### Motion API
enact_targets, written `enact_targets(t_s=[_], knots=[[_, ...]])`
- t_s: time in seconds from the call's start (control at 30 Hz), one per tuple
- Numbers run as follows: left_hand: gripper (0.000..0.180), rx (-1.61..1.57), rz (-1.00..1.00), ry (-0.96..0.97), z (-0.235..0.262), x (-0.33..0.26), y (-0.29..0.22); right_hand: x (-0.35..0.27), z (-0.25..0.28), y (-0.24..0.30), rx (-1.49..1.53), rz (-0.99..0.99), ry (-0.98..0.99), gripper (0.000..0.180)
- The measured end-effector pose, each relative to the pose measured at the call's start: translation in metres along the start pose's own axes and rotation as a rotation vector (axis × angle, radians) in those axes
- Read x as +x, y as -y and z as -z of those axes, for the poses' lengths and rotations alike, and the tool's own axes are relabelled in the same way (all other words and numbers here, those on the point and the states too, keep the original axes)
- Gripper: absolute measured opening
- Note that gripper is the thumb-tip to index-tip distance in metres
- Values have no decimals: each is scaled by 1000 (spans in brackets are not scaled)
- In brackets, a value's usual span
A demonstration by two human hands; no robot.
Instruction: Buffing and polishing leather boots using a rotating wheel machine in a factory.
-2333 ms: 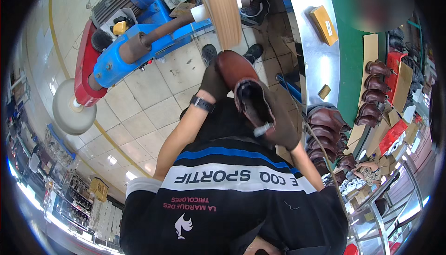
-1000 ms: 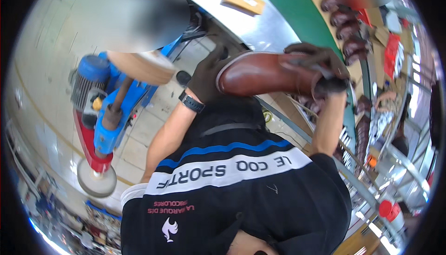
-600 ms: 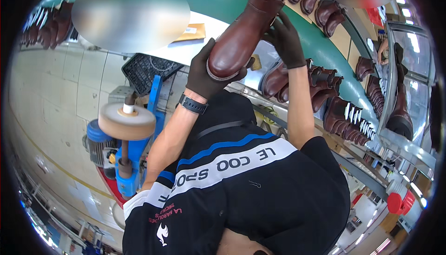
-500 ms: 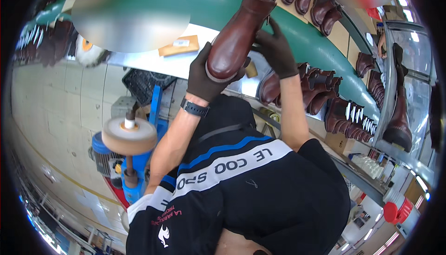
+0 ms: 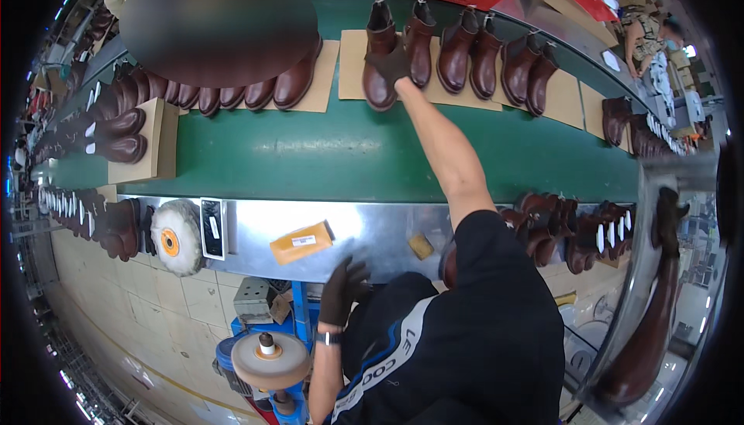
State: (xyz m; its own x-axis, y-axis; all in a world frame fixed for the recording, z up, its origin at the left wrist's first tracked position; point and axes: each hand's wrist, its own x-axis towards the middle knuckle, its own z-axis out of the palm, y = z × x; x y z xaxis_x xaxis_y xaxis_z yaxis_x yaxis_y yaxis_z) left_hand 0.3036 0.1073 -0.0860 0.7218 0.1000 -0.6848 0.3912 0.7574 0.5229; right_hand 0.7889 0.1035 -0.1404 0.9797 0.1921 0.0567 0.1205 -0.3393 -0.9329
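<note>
My right arm reaches across the green bench. On the instep of a dark brown ankle boot, my gloved right hand is closed; the boot stands upright on a sheet of cardboard. Its mate stands just to the right. My gloved left hand is low over the near edge of the metal shelf, its fingers apart and nothing in them. Near it on the shelf lie a yellow-brown packet and a small tan block.
More brown boots line the bench's far side. A cardboard box bears two boots at left. A buffing wheel on a blue machine stands near my left arm; a fluffy white wheel is on the shelf. Boots crowd the near right.
The boot that both hands held up close to me now stands on the far cardboard, with only my right hand on it. My left hand has let go and come back toward me.
</note>
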Motion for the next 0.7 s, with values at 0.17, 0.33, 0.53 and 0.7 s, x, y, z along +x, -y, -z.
enact_targets(t_s=[0.17, 0.33, 0.53, 0.7], knots=[[43, 196, 168, -199, 51, -46, 57, 71, 14, -48, -151, -104, 14, 91], [41, 347, 141, -268, 68, -85, 75, 47, 28, -55, -229, -101, 107, 64], [41, 440, 201, -390, 103, -100, 102, -63, 77, -67, 37, -174, 0, 48], [55, 1091, 56, -348, 84, -101, 79, -169, 79, -54, -121, -133, 96, 38]])
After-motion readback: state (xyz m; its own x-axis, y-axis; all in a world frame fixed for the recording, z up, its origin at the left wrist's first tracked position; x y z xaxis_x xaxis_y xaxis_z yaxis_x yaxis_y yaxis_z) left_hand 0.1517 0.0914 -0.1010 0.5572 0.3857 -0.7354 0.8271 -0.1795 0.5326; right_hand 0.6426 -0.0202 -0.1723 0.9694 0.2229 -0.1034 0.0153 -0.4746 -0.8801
